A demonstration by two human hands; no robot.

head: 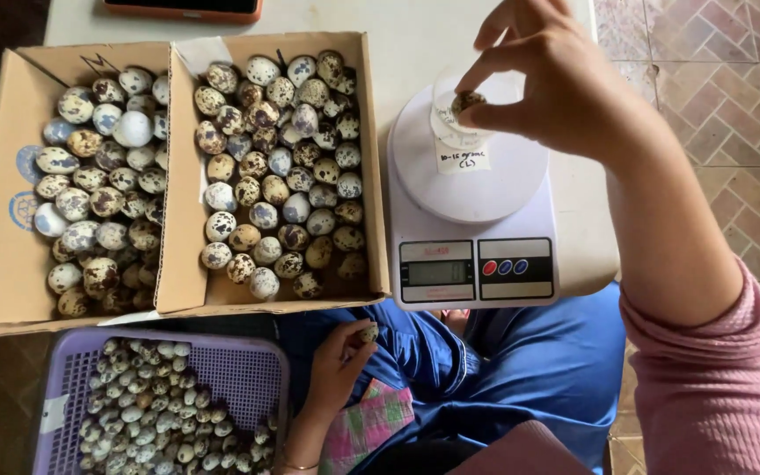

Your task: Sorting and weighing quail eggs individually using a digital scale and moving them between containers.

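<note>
The right hand (556, 84) pinches a speckled quail egg (467, 102) above the white kitchen scale (472, 220); the left hand (338, 365) grips another egg (368, 333) near the purple basket (248, 374).

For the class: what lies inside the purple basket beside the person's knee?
The purple basket holds a heap of small speckled eggs. The heap covers most of the mesh bottom, so lower layers cannot be seen.

Orange-edged phone (183, 9) at the table's (415, 40) far edge, brick-patterned floor (732, 97) beside it
</note>
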